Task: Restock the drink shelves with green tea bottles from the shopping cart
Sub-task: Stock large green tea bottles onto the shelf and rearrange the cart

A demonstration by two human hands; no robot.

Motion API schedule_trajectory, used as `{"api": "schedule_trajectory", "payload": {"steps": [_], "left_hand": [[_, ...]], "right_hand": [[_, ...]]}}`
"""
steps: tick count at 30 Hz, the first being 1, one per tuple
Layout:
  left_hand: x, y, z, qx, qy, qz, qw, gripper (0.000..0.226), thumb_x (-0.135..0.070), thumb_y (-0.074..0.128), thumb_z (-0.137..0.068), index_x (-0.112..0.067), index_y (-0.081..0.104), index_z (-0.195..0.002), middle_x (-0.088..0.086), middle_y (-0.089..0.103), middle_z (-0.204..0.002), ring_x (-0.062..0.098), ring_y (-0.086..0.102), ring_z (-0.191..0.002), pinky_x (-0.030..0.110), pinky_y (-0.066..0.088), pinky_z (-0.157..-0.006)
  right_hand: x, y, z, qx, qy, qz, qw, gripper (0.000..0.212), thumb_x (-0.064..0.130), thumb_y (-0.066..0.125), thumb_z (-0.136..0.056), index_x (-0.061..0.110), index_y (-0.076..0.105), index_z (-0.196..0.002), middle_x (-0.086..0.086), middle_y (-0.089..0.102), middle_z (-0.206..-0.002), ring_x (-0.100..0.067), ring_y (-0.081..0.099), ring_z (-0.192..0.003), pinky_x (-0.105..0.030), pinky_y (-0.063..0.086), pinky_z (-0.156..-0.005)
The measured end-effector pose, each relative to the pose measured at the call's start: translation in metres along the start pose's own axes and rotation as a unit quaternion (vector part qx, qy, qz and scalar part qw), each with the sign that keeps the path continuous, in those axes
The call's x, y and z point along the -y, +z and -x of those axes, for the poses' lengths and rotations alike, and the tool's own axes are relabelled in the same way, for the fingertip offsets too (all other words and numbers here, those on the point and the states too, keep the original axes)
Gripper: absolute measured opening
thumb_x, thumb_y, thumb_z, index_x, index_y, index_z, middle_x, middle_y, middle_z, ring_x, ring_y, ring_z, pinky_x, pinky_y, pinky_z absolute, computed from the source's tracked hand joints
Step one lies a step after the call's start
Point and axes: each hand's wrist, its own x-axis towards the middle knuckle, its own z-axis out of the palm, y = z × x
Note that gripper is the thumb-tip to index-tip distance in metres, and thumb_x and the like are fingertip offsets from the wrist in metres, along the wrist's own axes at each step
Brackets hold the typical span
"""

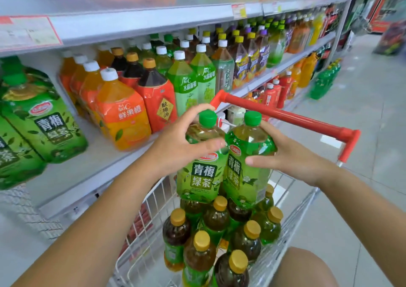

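Observation:
Two large green tea bottles with green caps are held upright, side by side, above the shopping cart [292, 190]. My left hand [182, 141] grips the shoulder of the left bottle [201, 177]. My right hand [290, 157] grips the right bottle [246, 172] from its right side. Below them the cart holds several smaller tea bottles with yellow caps [201, 256]. Matching green tea bottles [41, 119] stand at the left end of the middle shelf [87, 168].
Orange juice bottles [123, 115], red plum-drink bottles and pale green grape drinks fill the same shelf to the right. The cart's red handle [285, 117] crosses behind the held bottles. Shelves above and below carry more drinks. A tiled aisle runs along the right.

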Motion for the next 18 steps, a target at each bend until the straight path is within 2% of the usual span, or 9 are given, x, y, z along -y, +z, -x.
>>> {"api": "schedule_trajectory", "payload": {"steps": [2, 5, 7, 9, 11, 13, 15, 16, 18], "left_hand": [[0.005, 0.0, 0.003, 0.051, -0.019, 0.007, 0.998, 0.077, -0.052, 0.085, -0.06, -0.064, 0.04, -0.121, -0.033, 0.047, -0.13, -0.02, 0.04, -0.119, 0.019, 0.038, -0.099], [0.015, 0.005, 0.006, 0.099, -0.017, 0.038, 0.994, 0.095, -0.05, 0.093, -0.049, -0.065, 0.038, -0.126, -0.034, 0.037, -0.14, -0.011, 0.035, -0.132, 0.025, 0.035, -0.105], [0.022, 0.012, 0.01, 0.084, 0.005, 0.053, 0.995, 0.094, -0.05, 0.089, -0.047, -0.061, 0.041, -0.127, -0.038, 0.037, -0.138, -0.011, 0.036, -0.131, 0.025, 0.036, -0.105], [0.027, 0.019, 0.015, 0.031, 0.013, 0.076, 0.997, 0.081, -0.053, 0.085, -0.048, -0.063, 0.046, -0.118, -0.043, 0.044, -0.128, -0.018, 0.04, -0.123, 0.013, 0.036, -0.098], [0.031, 0.027, 0.019, -0.024, 0.007, 0.103, 0.994, 0.068, -0.058, 0.079, -0.051, -0.063, 0.049, -0.111, -0.04, 0.052, -0.119, -0.019, 0.046, -0.116, 0.007, 0.037, -0.09], [0.033, 0.031, 0.018, -0.065, -0.007, 0.115, 0.991, 0.064, -0.064, 0.074, -0.054, -0.059, 0.048, -0.113, -0.041, 0.054, -0.115, -0.017, 0.048, -0.114, 0.009, 0.037, -0.09], [0.031, 0.028, 0.015, -0.078, -0.021, 0.118, 0.99, 0.068, -0.066, 0.073, -0.055, -0.053, 0.043, -0.115, -0.049, 0.051, -0.109, -0.025, 0.047, -0.108, 0.001, 0.035, -0.085], [0.031, 0.025, 0.015, -0.074, -0.03, 0.122, 0.989, 0.072, -0.064, 0.078, -0.053, -0.052, 0.041, -0.115, -0.051, 0.052, -0.105, -0.028, 0.048, -0.103, -0.002, 0.036, -0.081], [0.04, 0.018, 0.012, -0.068, -0.051, 0.135, 0.987, 0.085, -0.05, 0.09, -0.046, -0.05, 0.04, -0.115, -0.037, 0.062, -0.11, -0.018, 0.057, -0.102, 0.007, 0.046, -0.089]], "right_hand": [[-0.006, 0.01, 0.001, -0.058, -0.023, 0.033, 0.998, 0.09, 0.043, 0.082, -0.061, 0.045, 0.035, -0.137, 0.036, 0.054, -0.12, 0.014, 0.053, -0.105, 0.002, 0.039, -0.081], [-0.016, 0.024, 0.004, -0.116, -0.037, -0.002, 0.993, 0.09, 0.033, 0.084, -0.062, 0.039, 0.031, -0.135, 0.024, 0.055, -0.118, 0.011, 0.06, -0.09, -0.001, 0.042, -0.074], [-0.03, 0.033, 0.006, -0.129, -0.02, -0.079, 0.988, 0.082, 0.026, 0.083, -0.064, 0.031, 0.033, -0.129, 0.01, 0.063, -0.114, 0.006, 0.064, -0.091, -0.013, 0.051, -0.078], [-0.043, 0.041, 0.008, -0.125, -0.011, -0.098, 0.987, 0.075, 0.03, 0.082, -0.065, 0.03, 0.039, -0.127, 0.008, 0.063, -0.118, -0.003, 0.062, -0.105, -0.026, 0.054, -0.087], [-0.051, 0.048, 0.007, -0.112, -0.007, -0.084, 0.99, 0.073, 0.026, 0.082, -0.071, 0.038, 0.041, -0.129, 0.02, 0.06, -0.118, 0.0, 0.058, -0.111, -0.019, 0.054, -0.08], [-0.055, 0.056, 0.003, -0.103, 0.0, -0.07, 0.992, 0.078, 0.021, 0.081, -0.074, 0.046, 0.037, -0.132, 0.027, 0.056, -0.117, 0.002, 0.055, -0.112, -0.021, 0.054, -0.078], [-0.059, 0.064, -0.004, -0.1, 0.011, -0.046, 0.994, 0.084, 0.023, 0.082, -0.073, 0.045, 0.031, -0.137, 0.025, 0.052, -0.119, 0.006, 0.052, -0.11, -0.026, 0.053, -0.086], [-0.058, 0.066, -0.008, -0.096, 0.02, -0.036, 0.994, 0.088, 0.026, 0.082, -0.072, 0.041, 0.028, -0.14, 0.022, 0.049, -0.122, 0.01, 0.051, -0.107, -0.022, 0.051, -0.086], [-0.057, 0.069, -0.016, -0.077, 0.038, -0.023, 0.996, 0.095, 0.028, 0.083, -0.071, 0.036, 0.022, -0.144, 0.014, 0.045, -0.126, 0.017, 0.051, -0.097, -0.008, 0.048, -0.075]]}}
